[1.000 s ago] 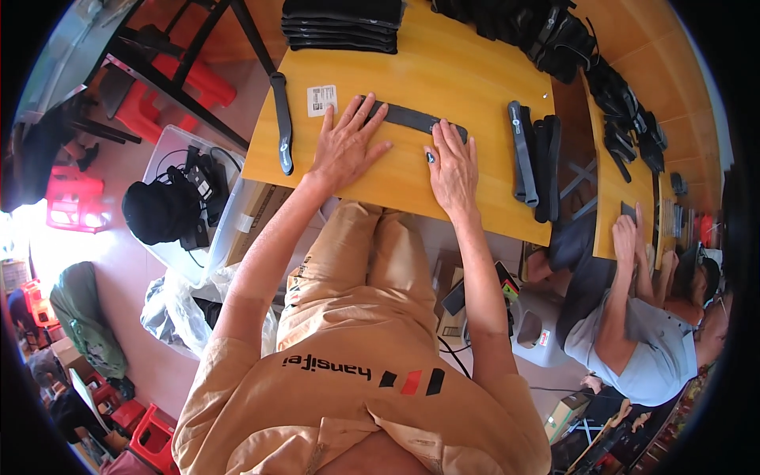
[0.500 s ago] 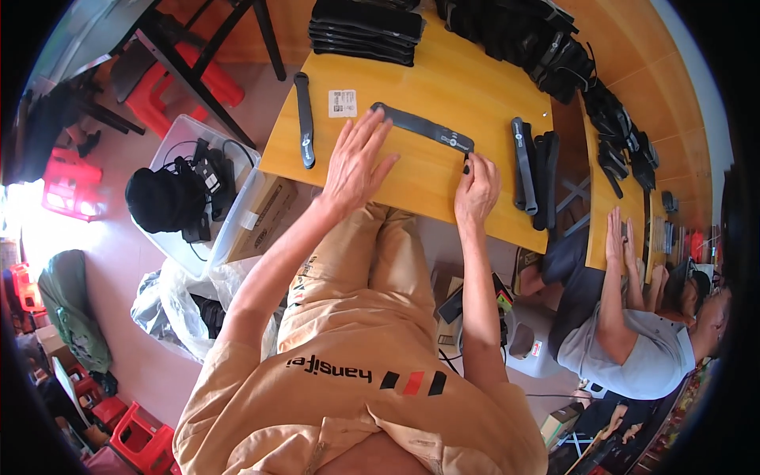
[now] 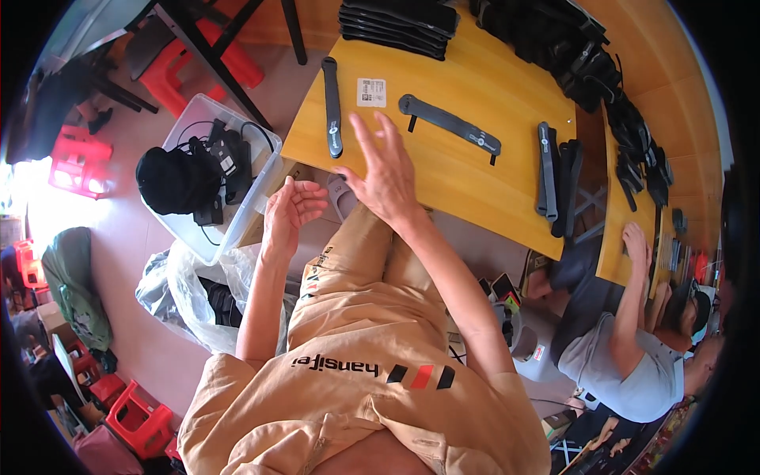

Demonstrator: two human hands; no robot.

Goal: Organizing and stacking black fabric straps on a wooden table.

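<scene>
A yellow table (image 3: 507, 87) stands in front of the person, with a clear plastic bin (image 3: 184, 237) beside its left end. A stack of flat black pieces (image 3: 396, 30) sits near its far edge. From what I can see, the right hand (image 3: 388, 178) hangs around the near edge, fingers spread; whether it touches the wood, I can't tell. The left hand (image 3: 294, 210), near the bin, has its fingers loosely bent and open. Mid-table lies a dark strap (image 3: 447, 122) with two tabs; another grey strap (image 3: 332, 111) lies to its left, a white label (image 3: 370, 93) between them.
</scene>
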